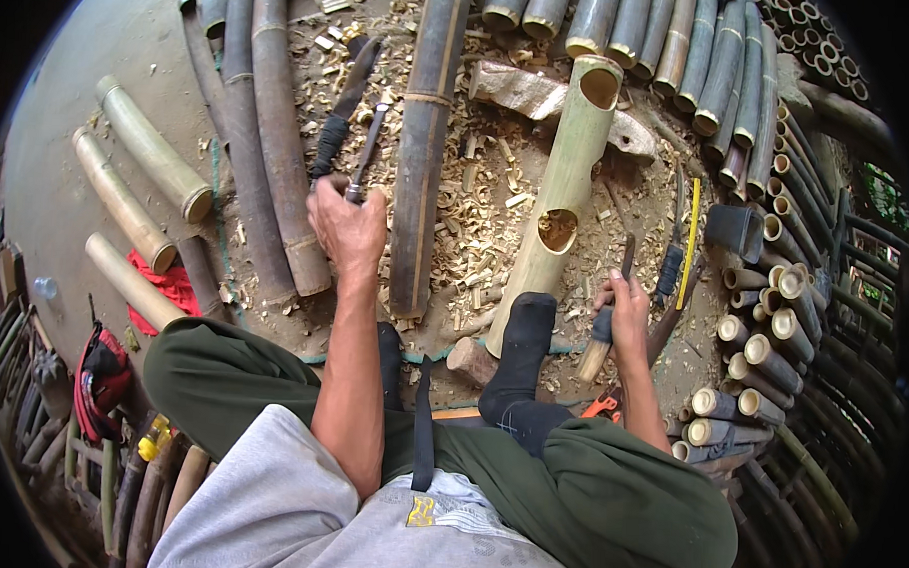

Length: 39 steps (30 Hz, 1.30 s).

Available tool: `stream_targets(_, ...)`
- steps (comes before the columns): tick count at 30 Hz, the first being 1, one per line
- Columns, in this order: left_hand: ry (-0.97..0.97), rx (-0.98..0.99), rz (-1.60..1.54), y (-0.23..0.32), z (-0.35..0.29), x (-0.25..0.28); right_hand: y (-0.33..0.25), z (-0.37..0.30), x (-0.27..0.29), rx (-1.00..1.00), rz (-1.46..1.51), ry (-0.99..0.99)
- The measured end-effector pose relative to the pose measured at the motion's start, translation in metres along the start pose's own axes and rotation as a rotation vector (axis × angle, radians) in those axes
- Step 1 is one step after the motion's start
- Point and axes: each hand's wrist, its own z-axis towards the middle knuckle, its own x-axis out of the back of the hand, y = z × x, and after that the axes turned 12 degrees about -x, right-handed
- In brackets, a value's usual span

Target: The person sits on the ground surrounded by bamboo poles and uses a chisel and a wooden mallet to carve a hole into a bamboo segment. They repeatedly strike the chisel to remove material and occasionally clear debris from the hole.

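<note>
My left hand [350, 228] is closed at the handle end of a narrow metal chisel [370, 151], its shaft pointing away from me; the handle is mostly hidden under the fingers. Right beside it lies a broad knife [342, 118] with a black-wrapped grip. In my right hand [626, 308] is a knife [600, 332] with a partly wrapped wooden handle, its dark blade pointing away. Between my hands, a pale bamboo tube [553, 182] with openings cut in its side rests on a log block [516, 89]. My foot in a black sock [526, 342] is against its near end.
A dark bamboo pole [424, 153] lies among wood shavings [477, 220]. More dark poles [280, 128] and pale tubes [154, 148] are to the left. Stacked bamboo [727, 63] lines the far right. Near my right hand are another black-handled tool [669, 269] and a yellow strip [690, 242].
</note>
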Motion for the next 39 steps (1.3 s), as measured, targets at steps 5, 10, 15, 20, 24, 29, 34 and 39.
stream_targets(5,0.026,0.032,0.204,-0.016,-0.036,-0.022,0.048,0.043,0.025,0.428,-0.689,0.440)
stream_targets(10,-0.074,-0.028,0.317,-0.047,-0.035,-0.008,0.058,-0.064,0.015,0.673,-0.996,0.136)
stream_targets(15,-0.023,0.016,0.074,-0.020,-0.031,-0.002,0.223,-0.027,-0.002,0.118,-1.490,-0.253)
stream_targets(20,0.169,-0.018,-0.209,0.017,-0.008,0.094,0.209,-0.028,0.020,0.082,-1.334,-0.162)
stream_targets(24,0.581,-0.287,-0.891,0.037,0.016,0.120,0.191,-0.039,0.064,0.084,-1.110,-0.057)
stream_targets(29,0.375,-0.064,-0.987,0.057,0.006,0.090,0.162,-0.075,0.135,0.083,-0.754,0.088)
stream_targets(34,0.069,-0.506,-0.827,0.131,-0.073,0.068,0.148,-0.125,0.190,0.095,-0.309,0.182)
stream_targets(39,-0.314,-1.157,-0.611,0.191,-0.139,0.001,0.146,-0.161,0.190,0.191,0.131,0.093)
